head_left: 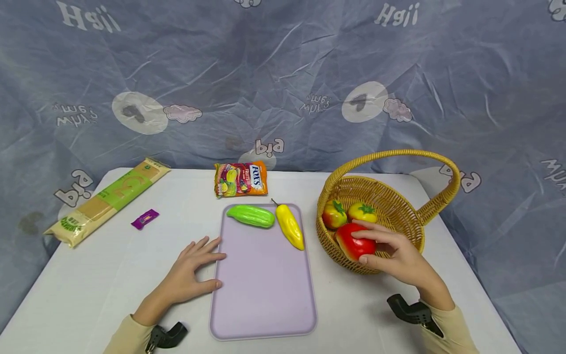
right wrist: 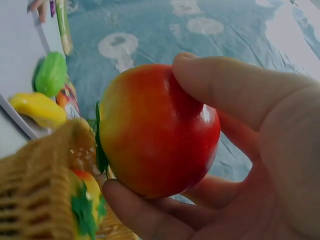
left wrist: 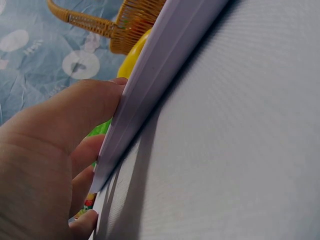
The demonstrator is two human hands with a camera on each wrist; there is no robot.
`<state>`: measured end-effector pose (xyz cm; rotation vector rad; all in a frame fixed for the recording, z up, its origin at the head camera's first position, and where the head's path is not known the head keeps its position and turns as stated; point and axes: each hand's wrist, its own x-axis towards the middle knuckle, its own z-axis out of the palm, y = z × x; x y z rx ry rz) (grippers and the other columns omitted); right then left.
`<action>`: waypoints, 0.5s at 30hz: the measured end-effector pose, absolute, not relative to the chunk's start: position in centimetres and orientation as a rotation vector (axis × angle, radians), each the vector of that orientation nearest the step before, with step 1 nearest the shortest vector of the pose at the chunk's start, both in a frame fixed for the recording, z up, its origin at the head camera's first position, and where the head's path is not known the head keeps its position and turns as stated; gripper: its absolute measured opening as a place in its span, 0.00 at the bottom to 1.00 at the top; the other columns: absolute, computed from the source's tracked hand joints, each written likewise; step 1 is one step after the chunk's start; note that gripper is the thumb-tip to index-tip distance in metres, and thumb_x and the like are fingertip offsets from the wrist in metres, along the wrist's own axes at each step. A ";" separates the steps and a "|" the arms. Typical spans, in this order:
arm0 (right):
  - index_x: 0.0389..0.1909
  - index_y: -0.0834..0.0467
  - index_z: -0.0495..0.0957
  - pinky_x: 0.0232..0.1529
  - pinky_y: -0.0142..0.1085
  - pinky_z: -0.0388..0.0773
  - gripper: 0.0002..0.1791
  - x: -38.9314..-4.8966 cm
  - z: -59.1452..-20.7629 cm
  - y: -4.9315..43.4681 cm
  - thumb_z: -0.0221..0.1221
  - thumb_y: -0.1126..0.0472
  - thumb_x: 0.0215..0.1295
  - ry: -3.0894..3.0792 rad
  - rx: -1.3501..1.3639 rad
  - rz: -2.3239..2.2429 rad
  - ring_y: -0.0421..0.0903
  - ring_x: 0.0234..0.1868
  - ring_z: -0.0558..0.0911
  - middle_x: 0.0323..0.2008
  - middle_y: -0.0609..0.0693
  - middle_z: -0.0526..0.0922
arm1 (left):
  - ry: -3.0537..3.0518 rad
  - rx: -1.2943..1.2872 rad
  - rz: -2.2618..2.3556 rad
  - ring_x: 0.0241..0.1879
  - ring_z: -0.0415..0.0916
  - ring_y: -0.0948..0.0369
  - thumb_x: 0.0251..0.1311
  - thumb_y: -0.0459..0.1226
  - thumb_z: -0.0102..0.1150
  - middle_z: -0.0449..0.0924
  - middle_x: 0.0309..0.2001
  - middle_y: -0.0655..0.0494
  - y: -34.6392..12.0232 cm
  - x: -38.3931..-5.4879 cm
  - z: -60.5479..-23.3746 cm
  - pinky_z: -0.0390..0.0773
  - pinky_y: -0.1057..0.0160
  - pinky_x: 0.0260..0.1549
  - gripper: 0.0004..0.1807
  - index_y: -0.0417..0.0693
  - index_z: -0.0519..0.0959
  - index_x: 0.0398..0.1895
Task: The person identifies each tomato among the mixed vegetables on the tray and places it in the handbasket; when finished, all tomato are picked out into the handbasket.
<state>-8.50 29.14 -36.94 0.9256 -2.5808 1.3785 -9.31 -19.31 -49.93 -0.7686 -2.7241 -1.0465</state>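
Note:
My right hand (head_left: 395,250) holds a glossy toy tomato (head_left: 353,242) over the front of the wicker basket (head_left: 325,236). In the right wrist view the tomato (right wrist: 157,132) is red shading to yellow, its green leafy cap facing the basket, with thumb and fingers around it. Two more yellow-red toy tomatoes (head_left: 362,212) lie inside the basket. My left hand (head_left: 187,273) is spread at the left edge of the pale purple tray (head_left: 265,295); in the left wrist view the fingertips touch its rim (left wrist: 145,75). A green toy cucumber (head_left: 251,216) and a yellow toy pepper (head_left: 289,227) lie on the tray's far end.
Behind the tray lies a Fox's candy bag (head_left: 240,179). At the left are a small purple wrapped candy (head_left: 145,219) and a long noodle pack (head_left: 110,201). The basket's tall handle (head_left: 398,153) arches above it. A blue-grey patterned cloth (head_left: 265,73) hangs behind the white table.

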 end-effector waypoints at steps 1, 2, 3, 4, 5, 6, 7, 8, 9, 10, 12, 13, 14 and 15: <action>0.56 0.60 0.83 0.49 0.24 0.83 0.28 -8.6 -36.9 29.4 0.69 0.78 0.52 -2.575 0.915 1.376 0.27 0.64 0.73 0.68 0.37 0.75 | -2.725 -0.768 -1.046 0.73 0.62 0.33 0.43 0.49 0.78 0.73 0.71 0.46 -19.3 -9.3 -49.9 0.54 0.25 0.68 0.31 0.56 0.85 0.56; 0.56 0.60 0.83 0.50 0.23 0.82 0.28 -8.6 -36.9 29.6 0.69 0.78 0.52 -2.572 0.899 1.363 0.26 0.64 0.73 0.68 0.36 0.75 | -2.725 -0.768 -1.042 0.73 0.62 0.33 0.43 0.49 0.78 0.74 0.71 0.46 -19.3 -9.3 -50.0 0.54 0.25 0.68 0.31 0.56 0.85 0.56; 0.56 0.61 0.83 0.50 0.22 0.82 0.28 -8.7 -36.9 29.8 0.69 0.79 0.52 -2.570 0.884 1.365 0.26 0.65 0.73 0.67 0.35 0.75 | -2.724 -0.769 -1.040 0.73 0.62 0.33 0.43 0.49 0.78 0.74 0.71 0.46 -19.3 -9.3 -50.0 0.54 0.25 0.68 0.31 0.56 0.85 0.56; 0.56 0.61 0.83 0.50 0.21 0.82 0.28 -8.8 -36.9 30.0 0.68 0.79 0.52 -2.572 0.865 1.362 0.26 0.65 0.73 0.67 0.33 0.75 | -2.722 -0.771 -1.038 0.73 0.62 0.33 0.43 0.49 0.78 0.74 0.71 0.46 -19.3 -9.3 -50.0 0.54 0.25 0.67 0.31 0.56 0.85 0.56; 0.56 0.61 0.83 0.49 0.21 0.81 0.28 -8.8 -36.9 30.2 0.68 0.79 0.53 -2.577 0.844 1.359 0.26 0.65 0.72 0.66 0.32 0.75 | -2.722 -0.771 -1.039 0.73 0.62 0.33 0.43 0.49 0.78 0.74 0.71 0.46 -19.3 -9.3 -50.0 0.54 0.26 0.67 0.31 0.57 0.85 0.56; 0.56 0.62 0.82 0.49 0.21 0.81 0.27 -8.9 -36.9 30.4 0.68 0.79 0.53 -2.579 0.826 1.363 0.26 0.65 0.72 0.66 0.30 0.74 | -2.722 -0.770 -1.038 0.73 0.62 0.33 0.43 0.49 0.78 0.74 0.71 0.46 -19.3 -9.3 -50.0 0.54 0.26 0.67 0.31 0.57 0.85 0.56; 0.56 0.62 0.82 0.49 0.21 0.81 0.27 -9.0 -36.8 30.6 0.68 0.79 0.53 -2.582 0.809 1.366 0.25 0.64 0.73 0.66 0.30 0.74 | -2.720 -0.772 -1.034 0.73 0.62 0.33 0.43 0.49 0.78 0.74 0.71 0.46 -19.3 -9.4 -50.0 0.54 0.26 0.67 0.31 0.57 0.85 0.56; 0.56 0.63 0.82 0.49 0.20 0.81 0.27 -9.0 -36.8 30.9 0.67 0.80 0.53 -2.584 0.793 1.370 0.25 0.64 0.73 0.65 0.29 0.74 | -2.719 -0.773 -1.034 0.73 0.62 0.33 0.43 0.50 0.78 0.74 0.71 0.46 -19.3 -9.4 -50.0 0.54 0.25 0.67 0.31 0.57 0.85 0.56; 0.56 0.64 0.82 0.49 0.20 0.81 0.27 -9.1 -36.9 31.1 0.67 0.80 0.54 -2.588 0.781 1.370 0.25 0.63 0.73 0.65 0.29 0.74 | -2.720 -0.773 -1.034 0.73 0.62 0.33 0.43 0.50 0.78 0.74 0.71 0.46 -19.3 -9.4 -50.0 0.54 0.26 0.67 0.31 0.57 0.85 0.56; 0.57 0.64 0.81 0.49 0.20 0.81 0.26 -9.2 -36.9 31.3 0.67 0.80 0.54 -2.593 0.768 1.365 0.25 0.62 0.74 0.65 0.29 0.74 | -2.720 -0.773 -1.032 0.73 0.62 0.33 0.43 0.50 0.78 0.74 0.71 0.46 -19.3 -9.4 -50.0 0.54 0.25 0.67 0.31 0.57 0.85 0.56; 0.57 0.65 0.81 0.48 0.20 0.82 0.26 -9.4 -36.9 31.9 0.66 0.80 0.55 -2.600 0.753 1.358 0.25 0.59 0.76 0.65 0.29 0.74 | -2.723 -0.772 -1.028 0.73 0.62 0.33 0.44 0.50 0.78 0.74 0.71 0.46 -19.3 -9.4 -50.0 0.54 0.25 0.68 0.31 0.57 0.85 0.56; 0.57 0.65 0.81 0.48 0.20 0.82 0.26 -9.5 -36.9 32.2 0.66 0.80 0.55 -2.603 0.745 1.352 0.25 0.58 0.76 0.65 0.28 0.74 | -2.725 -0.771 -1.029 0.73 0.62 0.33 0.44 0.50 0.78 0.73 0.71 0.46 -19.3 -9.4 -50.0 0.54 0.25 0.68 0.31 0.57 0.85 0.56; 0.57 0.65 0.80 0.48 0.20 0.82 0.26 -9.5 -37.0 32.4 0.66 0.80 0.55 -2.608 0.739 1.350 0.25 0.58 0.77 0.65 0.28 0.74 | -2.728 -0.771 -1.029 0.73 0.62 0.33 0.44 0.50 0.77 0.73 0.71 0.46 -19.3 -9.4 -50.0 0.54 0.26 0.68 0.31 0.57 0.85 0.56; 0.57 0.66 0.80 0.47 0.20 0.82 0.26 -9.6 -37.0 32.7 0.66 0.80 0.55 -2.614 0.733 1.347 0.24 0.57 0.77 0.65 0.28 0.74 | -2.732 -0.770 -1.026 0.73 0.62 0.33 0.44 0.50 0.77 0.73 0.71 0.46 -19.3 -9.4 -50.0 0.54 0.26 0.68 0.31 0.57 0.85 0.56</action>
